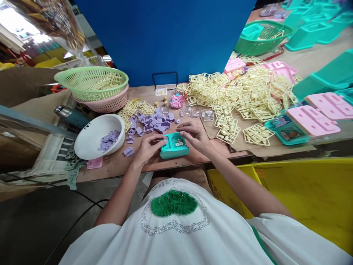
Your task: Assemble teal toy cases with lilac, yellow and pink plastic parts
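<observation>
A small teal plastic case (pixel 174 145) lies on the wooden table (pixel 116 165) near its front edge. My left hand (pixel 147 147) grips the case's left side, fingers curled round it. My right hand (pixel 194 135) is over its right top corner, fingertips pinched on the case's inside. A heap of small purple plastic parts (pixel 154 123) lies just behind the case. More purple parts sit in a white bowl (pixel 95 138) to the left.
A big pile of cream plastic sprues (pixel 248 94) fills the right side. Green and pink baskets (pixel 92 82) stand stacked at back left. Pink trays (pixel 314 119) and teal cases (pixel 286 132) lie at right. A yellow bin (pixel 303 191) stands below; a blue board (pixel 165 36) stands behind.
</observation>
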A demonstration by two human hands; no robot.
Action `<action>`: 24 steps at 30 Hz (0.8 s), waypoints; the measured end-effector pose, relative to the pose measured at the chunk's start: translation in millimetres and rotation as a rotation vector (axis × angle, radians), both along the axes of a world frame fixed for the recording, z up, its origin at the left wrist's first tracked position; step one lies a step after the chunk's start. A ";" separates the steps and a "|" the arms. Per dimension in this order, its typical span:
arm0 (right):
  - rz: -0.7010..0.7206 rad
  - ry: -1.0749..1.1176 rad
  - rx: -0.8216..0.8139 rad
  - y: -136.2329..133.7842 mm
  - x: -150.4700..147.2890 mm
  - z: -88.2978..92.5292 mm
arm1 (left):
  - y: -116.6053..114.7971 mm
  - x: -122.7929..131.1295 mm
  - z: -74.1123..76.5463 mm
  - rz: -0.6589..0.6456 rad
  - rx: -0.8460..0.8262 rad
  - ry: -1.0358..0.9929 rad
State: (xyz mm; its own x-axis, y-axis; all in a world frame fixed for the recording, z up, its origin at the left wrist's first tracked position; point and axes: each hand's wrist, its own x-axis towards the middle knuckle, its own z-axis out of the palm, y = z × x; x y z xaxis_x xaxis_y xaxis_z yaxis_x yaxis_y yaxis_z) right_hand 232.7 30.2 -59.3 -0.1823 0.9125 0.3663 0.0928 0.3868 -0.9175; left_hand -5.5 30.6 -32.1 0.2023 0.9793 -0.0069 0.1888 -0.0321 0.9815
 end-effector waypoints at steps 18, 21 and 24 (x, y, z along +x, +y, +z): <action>0.084 -0.428 0.196 -1.4 8.3 10.1 | -19.0 -6.3 -7.2 -0.150 0.241 0.187; 0.149 -0.512 0.165 9.5 8.7 17.4 | -18.1 -7.0 -10.0 -0.160 0.349 0.302; 0.171 -0.531 0.191 14.9 6.6 22.6 | -15.1 -7.5 -12.1 -0.177 0.383 0.335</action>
